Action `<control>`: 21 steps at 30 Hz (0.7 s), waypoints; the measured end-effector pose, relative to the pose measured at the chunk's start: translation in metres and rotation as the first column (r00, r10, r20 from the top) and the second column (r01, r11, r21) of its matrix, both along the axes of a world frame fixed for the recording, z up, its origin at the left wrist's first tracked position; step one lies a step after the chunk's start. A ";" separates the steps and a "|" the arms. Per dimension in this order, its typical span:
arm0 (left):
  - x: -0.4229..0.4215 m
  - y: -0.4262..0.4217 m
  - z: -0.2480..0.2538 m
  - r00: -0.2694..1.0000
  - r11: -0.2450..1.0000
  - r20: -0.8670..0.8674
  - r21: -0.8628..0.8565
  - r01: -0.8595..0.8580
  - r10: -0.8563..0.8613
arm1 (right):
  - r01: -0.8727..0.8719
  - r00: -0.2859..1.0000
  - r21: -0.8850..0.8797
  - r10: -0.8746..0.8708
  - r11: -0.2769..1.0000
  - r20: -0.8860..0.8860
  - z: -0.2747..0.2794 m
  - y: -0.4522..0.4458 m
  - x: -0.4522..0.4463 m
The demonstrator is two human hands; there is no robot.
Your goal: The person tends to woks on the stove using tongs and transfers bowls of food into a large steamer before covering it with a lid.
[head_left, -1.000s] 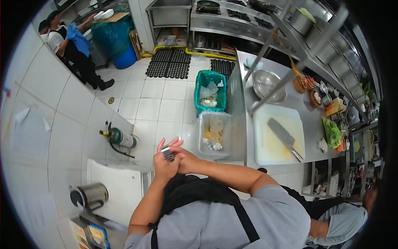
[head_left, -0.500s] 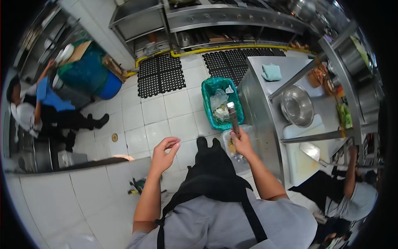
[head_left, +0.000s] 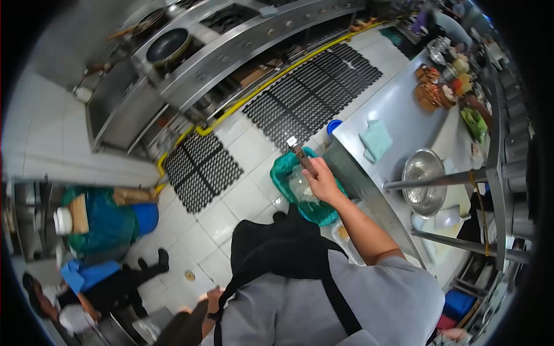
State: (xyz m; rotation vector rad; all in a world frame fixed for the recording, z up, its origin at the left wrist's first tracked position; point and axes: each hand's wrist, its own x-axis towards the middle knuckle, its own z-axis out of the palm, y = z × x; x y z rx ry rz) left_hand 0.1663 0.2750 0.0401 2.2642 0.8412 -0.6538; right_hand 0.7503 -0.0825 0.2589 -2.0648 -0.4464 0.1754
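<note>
Over the bin lined with a green bag (head_left: 279,171), my right hand (head_left: 324,183) is wrapped round the handle of a dark tool with a shiny metal tip (head_left: 301,157). The tool points up and away from me. Clear plastic and scraps lie in the bin below. Low at my left side, my left hand (head_left: 214,295) shows only in part beside the black apron (head_left: 271,254); its fingers cannot be made out.
At right, a steel counter (head_left: 360,128) bears a folded cloth (head_left: 376,141), a metal bowl (head_left: 424,181) and a cutting board; shelf posts rise in front. A stove (head_left: 213,78) and black floor mats (head_left: 202,173) lie ahead. A person in black trousers (head_left: 109,288) is at lower left.
My hands were together around a metallic thing, then parted. My right hand has moved forward with the tool; my left has dropped back beside my body. The view has turned.
</note>
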 end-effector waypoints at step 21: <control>0.791 0.234 0.001 0.999 0.800 0.043 -0.598 0.047 -0.027 | 0.768 0.478 0.407 -0.866 0.494 0.149 0.146 0.027 0.209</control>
